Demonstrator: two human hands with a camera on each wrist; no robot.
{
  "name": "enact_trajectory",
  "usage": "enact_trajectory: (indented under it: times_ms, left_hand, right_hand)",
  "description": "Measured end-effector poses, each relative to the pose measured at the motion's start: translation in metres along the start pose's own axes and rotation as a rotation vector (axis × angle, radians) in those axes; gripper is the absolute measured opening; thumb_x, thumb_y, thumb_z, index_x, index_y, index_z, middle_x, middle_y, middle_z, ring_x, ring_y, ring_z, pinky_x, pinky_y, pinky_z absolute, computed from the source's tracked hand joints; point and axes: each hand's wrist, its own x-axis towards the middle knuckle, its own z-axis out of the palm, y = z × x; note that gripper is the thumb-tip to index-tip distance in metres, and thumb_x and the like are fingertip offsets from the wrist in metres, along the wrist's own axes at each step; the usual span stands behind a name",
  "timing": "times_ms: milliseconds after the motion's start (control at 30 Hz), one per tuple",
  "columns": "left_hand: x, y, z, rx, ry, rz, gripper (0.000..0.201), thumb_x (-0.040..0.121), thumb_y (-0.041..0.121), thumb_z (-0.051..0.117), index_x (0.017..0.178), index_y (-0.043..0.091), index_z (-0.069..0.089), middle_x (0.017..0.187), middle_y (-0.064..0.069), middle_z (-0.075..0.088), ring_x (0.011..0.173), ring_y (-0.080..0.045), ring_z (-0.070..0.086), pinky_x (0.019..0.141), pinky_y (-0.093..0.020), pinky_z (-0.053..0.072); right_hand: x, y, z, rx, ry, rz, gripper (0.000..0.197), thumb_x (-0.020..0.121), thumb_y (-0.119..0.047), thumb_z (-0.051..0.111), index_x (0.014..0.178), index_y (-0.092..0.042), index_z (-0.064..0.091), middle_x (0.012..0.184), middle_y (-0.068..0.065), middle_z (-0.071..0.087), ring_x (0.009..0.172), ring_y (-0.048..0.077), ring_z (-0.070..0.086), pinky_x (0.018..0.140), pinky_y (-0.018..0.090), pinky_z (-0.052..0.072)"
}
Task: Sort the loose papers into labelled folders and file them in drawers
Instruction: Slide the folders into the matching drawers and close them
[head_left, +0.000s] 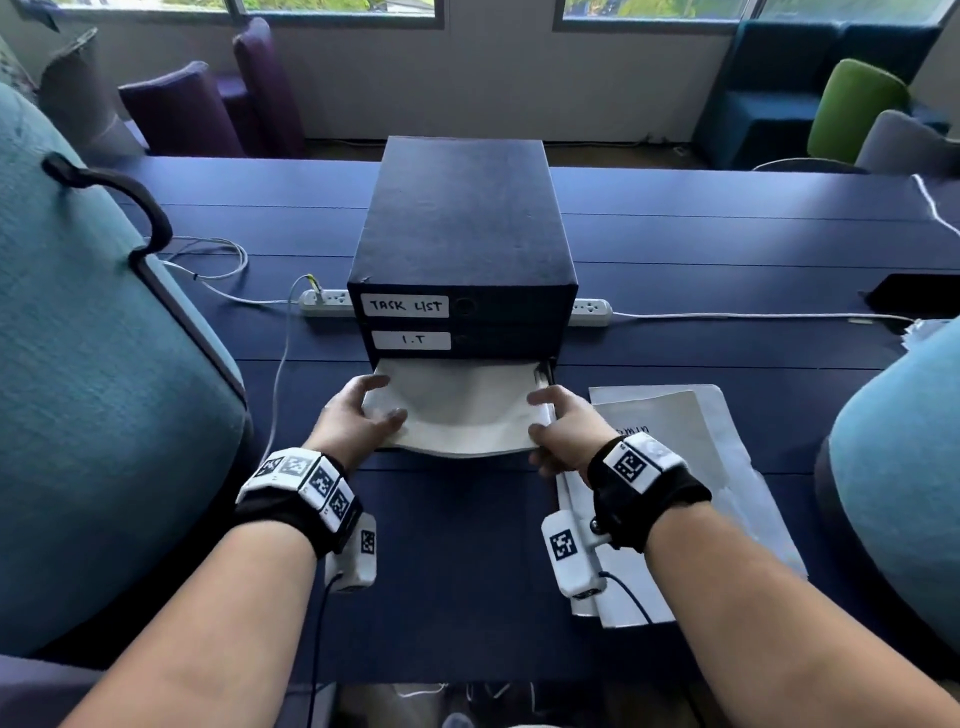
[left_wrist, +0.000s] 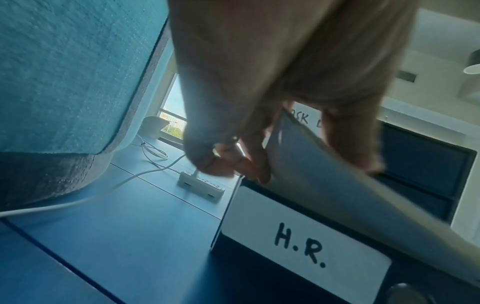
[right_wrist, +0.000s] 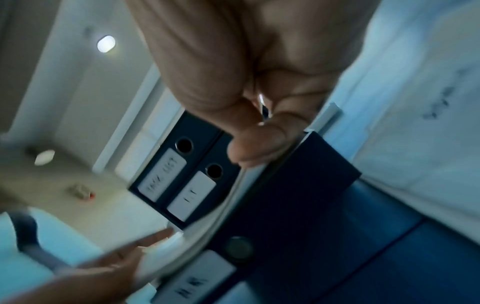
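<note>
You've got the white folder (head_left: 457, 410) by both side edges, half inside the open bottom drawer (left_wrist: 306, 244), the one labelled H.R. at the foot of the dark drawer unit (head_left: 462, 223). Your left hand (head_left: 358, 415) pinches the left edge, thumb on top and fingers curled beneath; your right hand (head_left: 563, 426) clamps the right edge the same way. The folder sags in the middle and its near edge bows down over the drawer front.

Here's the risk: squeeze inward any harder and that bow deepens, so the far edge may catch on the drawer above, marked I.T (head_left: 411, 340), and crumple instead of sliding in. Push one side ahead of the other and it may skew and jam against the drawer wall. Whether loose sheets sit inside you can't tell from here; if they do, the drooping lip could let them slip out onto the table (head_left: 441, 571).

Mind your right wrist too: it hangs just over the remaining papers (head_left: 675, 441), and a sweep could scatter them.
</note>
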Motion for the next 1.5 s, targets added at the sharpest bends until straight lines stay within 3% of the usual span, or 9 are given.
enact_trajectory:
  times_ms: [133,233,333,500,733,967,1133,1267,1500]
  left_hand:
    - [0.004,-0.001,-0.002,0.227,-0.206,0.039,0.102,0.043,0.044,0.086,0.137,0.04,0.048,0.145,0.005,0.043,0.135,-0.018,0.04,0.11,-0.033,0.038]
    - [0.007,-0.007,0.002,0.389,-0.17,0.129,0.099,0.055,0.023,0.088,0.144,0.027,0.044,0.156,0.002,0.026,0.142,-0.02,0.028,0.109,-0.023,0.029]
    - [0.011,-0.015,0.011,0.363,0.005,0.232,0.082,0.063,0.002,0.085,0.137,0.014,0.052,0.147,-0.008,0.035,0.135,-0.022,0.037,0.104,-0.015,0.024]
    - [0.02,-0.015,0.019,0.212,0.188,0.136,0.086,0.062,0.006,0.089,0.137,0.016,0.048,0.135,-0.01,0.042,0.121,-0.023,0.05,0.105,-0.025,0.037]
    - [0.046,-0.019,0.021,0.219,0.21,0.099,0.121,0.063,0.013,0.09,0.155,0.022,0.013,0.148,-0.01,0.035,0.134,-0.025,0.04,0.112,-0.031,0.033]
    - [0.072,-0.031,0.023,0.188,0.2,0.113,0.108,0.07,0.012,0.085,0.154,0.017,0.018,0.151,-0.008,0.036,0.137,-0.025,0.039,0.115,-0.036,0.031]
    - [0.082,-0.035,0.023,0.147,0.185,0.135,0.088,0.077,0.019,0.08,0.15,0.024,0.032,0.146,0.001,0.047,0.134,-0.017,0.044,0.112,-0.031,0.034]
    - [0.089,-0.034,0.029,0.136,0.247,0.131,0.064,0.075,0.027,0.081,0.131,0.027,0.051,0.123,0.003,0.064,0.114,-0.017,0.06,0.1,-0.028,0.044]
    - [0.1,-0.027,0.034,0.114,0.325,0.059,0.039,0.074,0.037,0.079,0.103,0.022,0.058,0.095,0.002,0.07,0.087,-0.022,0.068,0.085,-0.035,0.055]
  right_hand:
    - [0.021,0.005,0.005,-0.219,0.21,-0.077,0.026,0.092,-0.002,0.048,0.107,-0.017,0.062,0.108,0.014,0.058,0.079,0.026,0.065,0.059,0.032,0.057]
    - [0.032,0.011,0.003,-0.467,0.273,-0.166,0.031,0.094,-0.01,0.05,0.122,-0.014,0.062,0.12,0.01,0.056,0.112,0.027,0.055,0.093,0.027,0.043]
    - [0.041,0.018,0.005,-0.486,0.341,-0.236,0.03,0.095,-0.015,0.052,0.123,-0.014,0.062,0.118,0.011,0.056,0.108,0.029,0.055,0.09,0.03,0.044]
    - [0.048,0.027,0.011,-0.507,0.406,-0.422,0.03,0.086,-0.002,0.056,0.114,-0.005,0.066,0.125,0.014,0.051,0.11,0.035,0.053,0.095,0.039,0.047]
    - [0.054,0.037,0.003,-0.419,0.323,-0.117,0.087,0.079,-0.005,0.05,0.153,-0.021,0.008,0.15,0.002,0.025,0.139,0.022,0.026,0.114,0.042,0.027]
    - [0.088,0.041,0.004,-0.432,0.291,-0.147,0.087,0.09,-0.023,0.061,0.154,-0.018,0.002,0.152,0.006,0.029,0.14,0.025,0.031,0.112,0.044,0.029]
    - [0.104,0.041,0.002,-0.416,0.328,-0.184,0.077,0.091,-0.024,0.061,0.153,-0.016,0.015,0.153,0.003,0.031,0.14,0.019,0.032,0.114,0.031,0.025]
    - [0.114,0.037,0.004,-0.324,0.442,-0.235,0.047,0.088,-0.019,0.064,0.13,-0.009,0.045,0.129,0.008,0.052,0.118,0.027,0.052,0.099,0.031,0.039]
    - [0.126,0.028,0.005,-0.4,0.49,-0.162,0.031,0.091,-0.026,0.059,0.108,-0.006,0.043,0.107,0.015,0.06,0.097,0.035,0.058,0.075,0.034,0.04]
